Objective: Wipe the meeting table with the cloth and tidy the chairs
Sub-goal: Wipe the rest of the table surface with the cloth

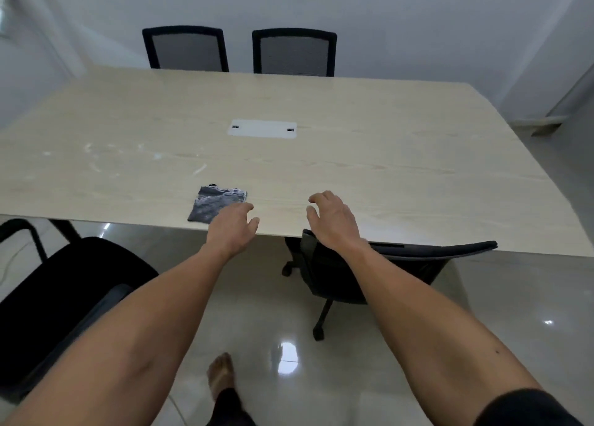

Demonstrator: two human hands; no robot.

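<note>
- Folded dark grey cloth with pale mottled patches: lies flat near the front edge of the table, left of centre; its near right corner is covered by the left hand.
- Long rectangular pale wood-grain meeting table: white rectangular cable-port cover set in the middle; whitish smears on the left part of the top.
- Two black mesh-backed chairs at the far side, left one and right one, both tucked in against the table.
- Black swivel chair on castors: at the near side, its backrest top just under the table edge.
- Black armchair: near left, standing apart from the table.
- Glossy light tiled floor; plain white walls.
- Left hand: fingers loosely curled, empty, over the cloth's corner; whether it touches the cloth cannot be told.
- Right hand: fingers spread and bent, empty, above the table edge and the swivel chair's back.
</note>
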